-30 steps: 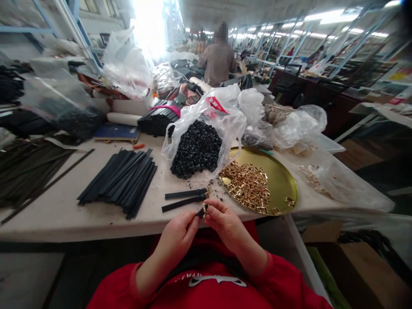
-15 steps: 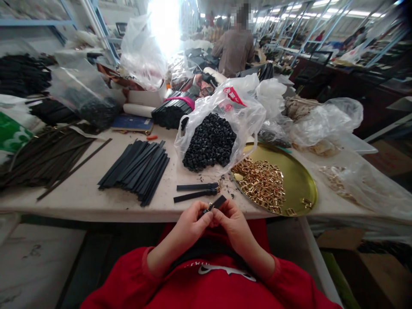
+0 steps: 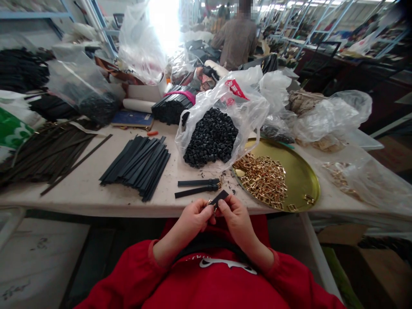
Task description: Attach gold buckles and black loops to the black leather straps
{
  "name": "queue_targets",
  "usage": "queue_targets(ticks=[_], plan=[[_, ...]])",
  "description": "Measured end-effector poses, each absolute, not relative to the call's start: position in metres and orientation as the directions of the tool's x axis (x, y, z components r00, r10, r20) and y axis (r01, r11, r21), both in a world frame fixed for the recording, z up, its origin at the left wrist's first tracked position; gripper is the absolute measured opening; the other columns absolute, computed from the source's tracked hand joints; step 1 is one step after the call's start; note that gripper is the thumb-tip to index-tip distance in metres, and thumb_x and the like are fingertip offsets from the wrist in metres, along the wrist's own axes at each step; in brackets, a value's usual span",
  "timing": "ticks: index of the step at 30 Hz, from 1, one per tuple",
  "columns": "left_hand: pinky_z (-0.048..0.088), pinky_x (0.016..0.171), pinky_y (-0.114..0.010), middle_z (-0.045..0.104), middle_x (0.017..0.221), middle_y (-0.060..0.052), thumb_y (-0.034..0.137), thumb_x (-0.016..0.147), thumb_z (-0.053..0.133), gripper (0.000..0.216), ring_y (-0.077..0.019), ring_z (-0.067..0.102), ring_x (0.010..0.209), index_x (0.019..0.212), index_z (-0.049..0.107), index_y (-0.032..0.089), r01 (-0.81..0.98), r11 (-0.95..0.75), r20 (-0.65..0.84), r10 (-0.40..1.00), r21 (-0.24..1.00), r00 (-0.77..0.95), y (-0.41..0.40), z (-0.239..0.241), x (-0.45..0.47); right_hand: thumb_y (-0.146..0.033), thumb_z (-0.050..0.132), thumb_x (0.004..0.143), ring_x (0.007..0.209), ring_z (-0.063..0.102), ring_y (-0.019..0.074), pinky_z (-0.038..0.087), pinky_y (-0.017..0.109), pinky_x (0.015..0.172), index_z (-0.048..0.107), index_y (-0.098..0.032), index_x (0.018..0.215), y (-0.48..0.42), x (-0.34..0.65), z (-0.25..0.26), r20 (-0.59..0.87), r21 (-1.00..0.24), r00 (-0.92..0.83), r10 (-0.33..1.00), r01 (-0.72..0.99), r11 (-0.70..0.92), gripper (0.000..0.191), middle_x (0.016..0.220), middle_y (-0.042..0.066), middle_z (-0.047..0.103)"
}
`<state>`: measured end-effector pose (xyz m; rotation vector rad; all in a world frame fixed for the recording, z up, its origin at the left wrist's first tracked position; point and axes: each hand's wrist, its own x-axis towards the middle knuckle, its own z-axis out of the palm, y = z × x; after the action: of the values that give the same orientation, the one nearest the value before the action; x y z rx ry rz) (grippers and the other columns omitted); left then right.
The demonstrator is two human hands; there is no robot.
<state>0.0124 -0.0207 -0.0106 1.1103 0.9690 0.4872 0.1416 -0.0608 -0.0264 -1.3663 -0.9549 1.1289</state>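
Note:
My left hand [image 3: 198,214] and my right hand [image 3: 234,211] meet just off the table's front edge, both closed on one short black strap [image 3: 221,197]. A gold buckle [image 3: 211,202] shows on the strap by my left fingertips, partly hidden by them. My right thumb presses the strap's flat face near its end. Beyond my hands lie two black straps with gold buckles [image 3: 198,187]. To their left is a pile of plain black straps [image 3: 135,165]. A clear plastic bag [image 3: 254,107] holds many small black loops [image 3: 210,139]. Loose gold buckles [image 3: 265,182] are heaped on a round gold tray [image 3: 301,171].
Long dark brown strips [image 3: 48,150] cover the table's left side. Behind them are a blue notebook [image 3: 132,119], an orange piece [image 3: 152,133] and a bundle of black strips [image 3: 172,105]. Plastic bags [image 3: 334,113] crowd the right. A person [image 3: 236,40] is farther back.
My right thumb has shifted up onto the strap's flat face, and my left fingers have moved slightly around the buckle. The camera view has tilted a little.

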Motion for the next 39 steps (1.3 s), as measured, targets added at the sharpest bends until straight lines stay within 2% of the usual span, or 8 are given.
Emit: queue_targets(ticks=[4,7,11,15,19,24,30,39], plan=[[0.027,0.037,-0.017,0.052,0.052,0.005,0.038,0.077,0.047,0.022,-0.0048,0.035,0.036,0.070,0.046,0.017,0.195,0.324,-0.378,0.789,0.926,0.485,-0.022,-0.014,0.016,-0.029,0.049,0.083,0.067,0.052,0.0145,0.042,0.027,0.062,0.054,-0.020,0.077,-0.064,0.145,-0.030,0.233,-0.904,0.277,0.932,0.415,0.102,0.012,0.072,0.001,0.056],[0.033,0.046,-0.019,0.054,0.055,0.004,0.036,0.080,0.046,0.022,-0.0076,0.043,0.045,0.070,0.049,0.017,0.279,0.181,-0.291,0.855,0.943,0.429,-0.023,-0.017,0.015,-0.024,0.048,0.082,0.075,0.054,0.0162,0.043,0.030,0.070,0.053,-0.021,0.080,-0.063,0.148,-0.030,0.351,-0.833,0.174,0.920,0.506,0.222,0.006,0.079,0.003,0.057],[0.033,0.048,-0.020,0.053,0.055,0.005,0.039,0.081,0.047,0.024,-0.0089,0.044,0.048,0.070,0.049,0.017,0.363,0.085,-0.255,0.855,0.928,0.452,-0.020,-0.010,0.008,-0.026,0.056,0.076,0.069,0.051,0.0152,0.042,0.027,0.064,0.051,-0.020,0.074,-0.057,0.152,-0.024,0.224,-0.878,0.166,0.961,0.462,0.125,0.008,0.073,0.001,0.054],[0.032,0.047,-0.020,0.051,0.053,0.006,0.047,0.077,0.052,0.032,-0.0090,0.044,0.048,0.065,0.046,0.018,0.412,0.047,-0.270,0.821,0.910,0.503,-0.010,0.000,0.002,-0.032,0.059,0.074,0.057,0.047,0.0115,0.039,0.023,0.053,0.050,-0.019,0.071,-0.047,0.151,-0.021,-0.089,-0.981,0.088,0.992,0.166,-0.102,0.016,0.061,-0.004,0.051],[0.032,0.045,-0.020,0.050,0.052,0.007,0.046,0.073,0.057,0.031,-0.0093,0.046,0.045,0.066,0.045,0.018,0.454,0.058,-0.280,0.854,0.889,0.438,0.004,-0.003,0.002,-0.033,0.056,0.078,0.067,0.051,0.0130,0.042,0.025,0.063,0.056,-0.019,0.073,-0.038,0.152,-0.018,-0.030,-0.991,-0.030,0.999,0.133,-0.026,0.015,0.070,-0.001,0.056],[0.034,0.043,-0.020,0.054,0.060,0.007,0.035,0.072,0.058,0.031,-0.0095,0.047,0.044,0.098,0.050,0.020,0.363,0.117,-0.291,0.831,0.925,0.474,0.019,-0.010,0.005,-0.035,0.053,0.080,0.066,0.052,0.0131,0.042,0.025,0.061,0.061,-0.018,0.078,-0.008,0.176,-0.015,-0.103,-0.977,-0.289,0.952,0.209,-0.042,0.019,0.071,0.000,0.058],[0.031,0.045,-0.020,0.049,0.048,0.007,0.041,0.078,0.048,0.024,-0.0086,0.040,0.041,0.072,0.053,0.019,0.403,0.101,-0.264,0.889,0.910,0.373,0.038,-0.013,0.006,-0.025,0.050,0.077,0.068,0.055,0.0162,0.042,0.029,0.065,0.056,-0.018,0.083,0.086,0.207,-0.031,0.024,-0.828,0.216,0.976,0.552,-0.102,0.012,0.073,0.003,0.059],[0.032,0.047,-0.020,0.051,0.050,0.005,0.038,0.082,0.041,0.025,-0.0089,0.042,0.043,0.069,0.050,0.018,0.389,0.042,-0.184,0.924,0.920,0.336,0.047,-0.014,0.009,-0.023,0.054,0.071,0.070,0.054,0.0174,0.041,0.030,0.065,0.050,-0.019,0.068,0.109,0.208,-0.038,0.005,-0.837,0.203,0.979,0.536,-0.107,0.007,0.064,0.001,0.055]])
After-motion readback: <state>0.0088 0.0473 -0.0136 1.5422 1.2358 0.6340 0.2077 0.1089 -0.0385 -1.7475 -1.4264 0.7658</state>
